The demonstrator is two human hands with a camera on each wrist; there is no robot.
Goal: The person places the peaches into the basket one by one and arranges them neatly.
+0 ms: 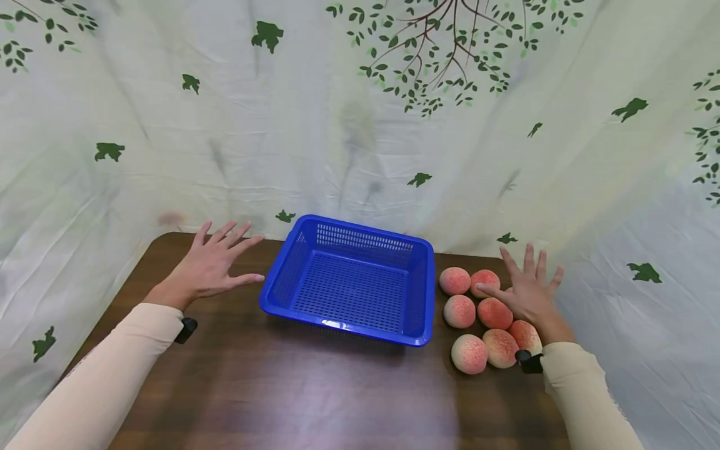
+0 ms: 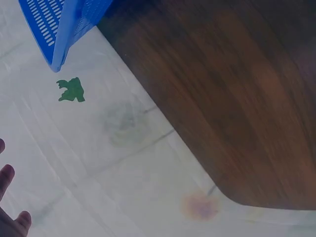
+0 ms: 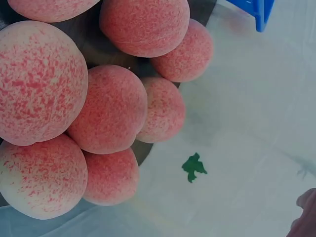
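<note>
A blue plastic basket [image 1: 349, 294] with perforated walls stands in the middle of the table, and nothing lies in it. To its right several pink-and-cream peaches [image 1: 469, 354] sit in a cluster; in the right wrist view the peaches [image 3: 108, 108] crowd close to the camera. My left hand [image 1: 210, 265] hovers left of the basket with fingers spread, thumb tip near the rim. Over the right side of the peaches my right hand [image 1: 529, 290] is held with spread fingers, hiding part of the cluster. Neither hand holds anything.
The brown wooden table [image 1: 292, 394] has a rounded far-left corner. A pale cloth [image 1: 315, 137] printed with leaves and branches hangs behind it and on both sides. Each wrist wears a small black device, the left device [image 1: 186, 330] below the hand.
</note>
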